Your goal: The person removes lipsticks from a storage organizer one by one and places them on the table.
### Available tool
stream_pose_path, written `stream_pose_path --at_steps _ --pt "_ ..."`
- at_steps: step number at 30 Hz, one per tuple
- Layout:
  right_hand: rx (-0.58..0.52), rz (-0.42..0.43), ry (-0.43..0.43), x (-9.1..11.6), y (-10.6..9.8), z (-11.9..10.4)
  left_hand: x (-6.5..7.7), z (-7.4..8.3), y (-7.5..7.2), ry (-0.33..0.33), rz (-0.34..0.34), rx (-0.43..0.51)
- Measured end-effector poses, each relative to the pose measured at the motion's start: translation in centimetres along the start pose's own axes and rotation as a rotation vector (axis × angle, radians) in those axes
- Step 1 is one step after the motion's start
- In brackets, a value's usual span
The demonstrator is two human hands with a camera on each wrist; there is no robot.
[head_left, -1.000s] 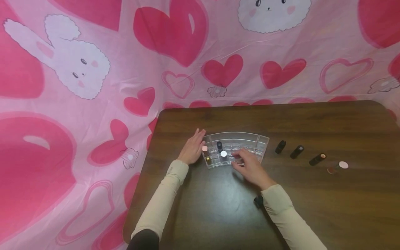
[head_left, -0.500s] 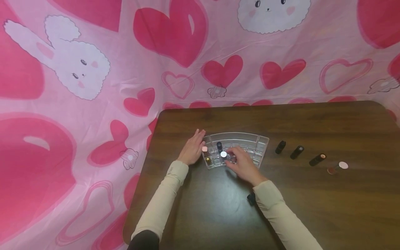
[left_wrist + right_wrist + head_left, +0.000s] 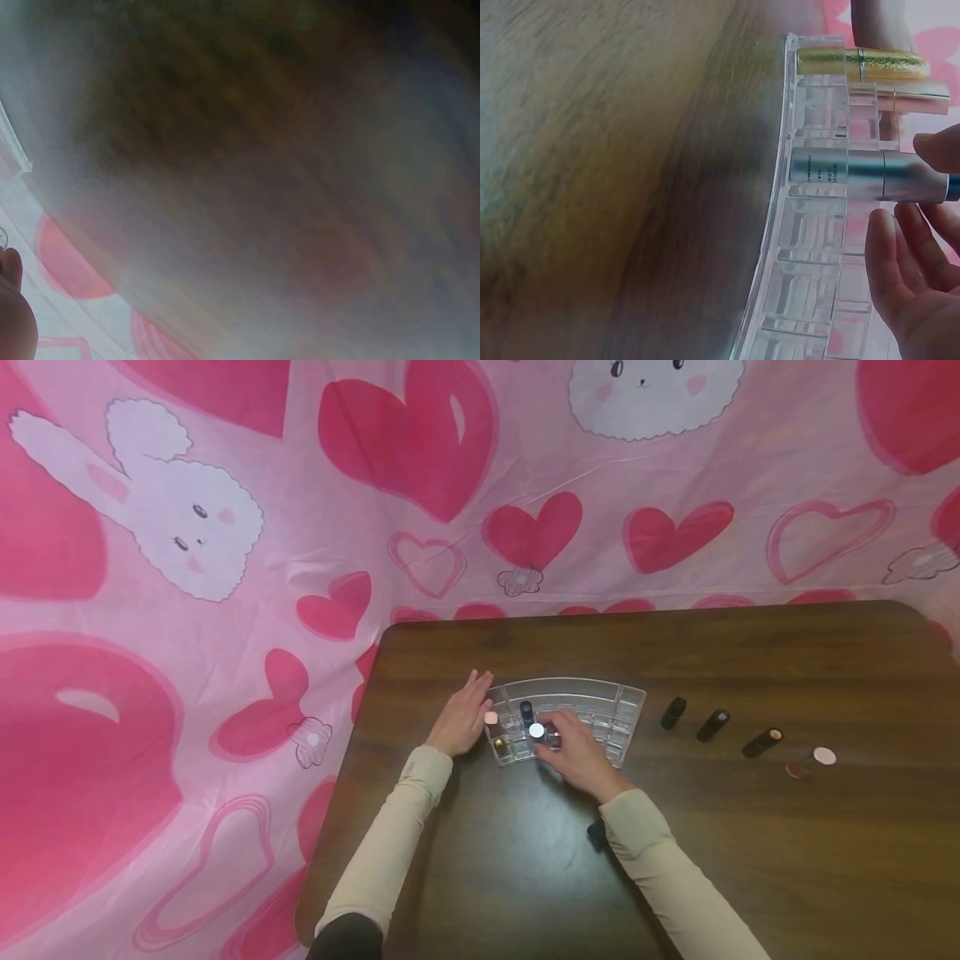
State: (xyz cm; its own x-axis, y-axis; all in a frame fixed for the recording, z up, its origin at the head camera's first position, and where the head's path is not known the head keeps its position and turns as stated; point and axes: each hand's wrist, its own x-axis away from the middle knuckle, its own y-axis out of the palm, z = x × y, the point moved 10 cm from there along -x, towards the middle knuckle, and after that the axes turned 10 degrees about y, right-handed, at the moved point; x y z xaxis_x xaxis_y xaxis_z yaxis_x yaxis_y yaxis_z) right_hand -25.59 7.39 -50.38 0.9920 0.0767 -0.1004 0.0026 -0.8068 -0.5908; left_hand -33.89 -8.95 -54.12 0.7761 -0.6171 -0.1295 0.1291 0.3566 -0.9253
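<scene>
Silver tube [image 3: 866, 175] stands in the clear organizer [image 3: 566, 683], and my right hand [image 3: 581, 754] has just slid left to pinch it, making it the piece in play while my left hand [image 3: 459, 718] lies outstretched alongside.

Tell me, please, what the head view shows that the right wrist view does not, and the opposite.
Only the head view: three black cylindrical tubes and one item with a round pale-pink top, right of the clear plastic organizer.

Only the right wrist view: printed lettering, too small to read, on the side of a silver cylindrical tube.

Both: the brown wood-grain table, organizer, silver tube, a shiny gold tube and the right hand at the silver tube.
</scene>
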Motion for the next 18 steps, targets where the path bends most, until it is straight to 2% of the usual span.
stream_pose_path --at_steps 6,18 --pt "0.003 -0.032 0.035 -0.23 0.44 0.07 -0.02 0.07 0.03 0.0 -0.008 0.007" --pt "0.026 -0.034 0.051 -0.48 0.83 0.27 -0.04 0.17 -0.12 -0.006 0.002 -0.015"
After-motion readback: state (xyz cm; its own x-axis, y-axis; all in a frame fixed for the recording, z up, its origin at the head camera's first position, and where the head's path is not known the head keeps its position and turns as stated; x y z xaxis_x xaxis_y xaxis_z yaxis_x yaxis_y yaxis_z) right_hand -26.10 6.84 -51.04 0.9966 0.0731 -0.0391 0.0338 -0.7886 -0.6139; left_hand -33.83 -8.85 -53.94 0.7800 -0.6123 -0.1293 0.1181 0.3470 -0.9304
